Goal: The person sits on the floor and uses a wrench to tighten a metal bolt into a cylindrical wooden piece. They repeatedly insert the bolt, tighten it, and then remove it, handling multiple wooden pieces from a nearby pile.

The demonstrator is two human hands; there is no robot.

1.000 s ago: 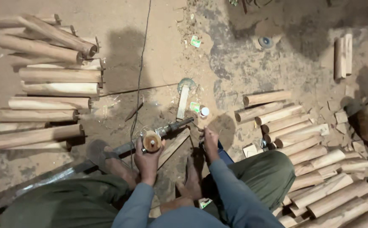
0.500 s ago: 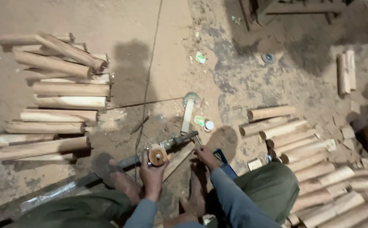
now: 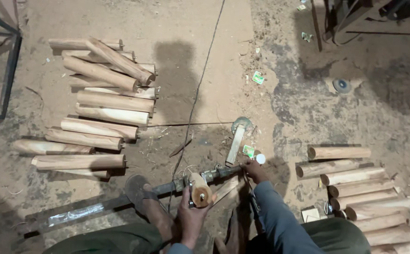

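since a second ago the view has tipped up and away from the lap, so more of the dirt floor (image 3: 205, 70) shows, and the left hand (image 3: 191, 217) has kept its hold on the short wooden billet (image 3: 200, 189) while the right hand (image 3: 253, 169) has slid out to the far end of the clamp.

nearest, the left hand's fingers are curled tight round the short wooden billet, its cut end turned up toward the camera; it sits against the metal bar clamp (image 3: 167, 188) that lies slantwise over the ground. a sandalled foot (image 3: 139, 194) rests on the bar and pins it. the right hand's fingers are closed about the clamp's screw end; how firmly cannot be told at this size. a flat wooden strip (image 3: 235, 143) lies just beyond that hand, with a small round metal disc (image 3: 241, 124) at its far tip.

by the look of it the step in hand is seating the billet in the clamp, one hand steadying, the other at the screw. the next move seems to call for keeping the billet square to the bar while the screw end is worked, with the foot holding the bar down.

farther left lies a stack of long turned wooden billets (image 3: 101, 101); to the right a row of shorter wooden billets (image 3: 355, 188). a thin cable (image 3: 200, 89) runs away up the floor, and a grinding disc (image 3: 341, 85) lies far right.
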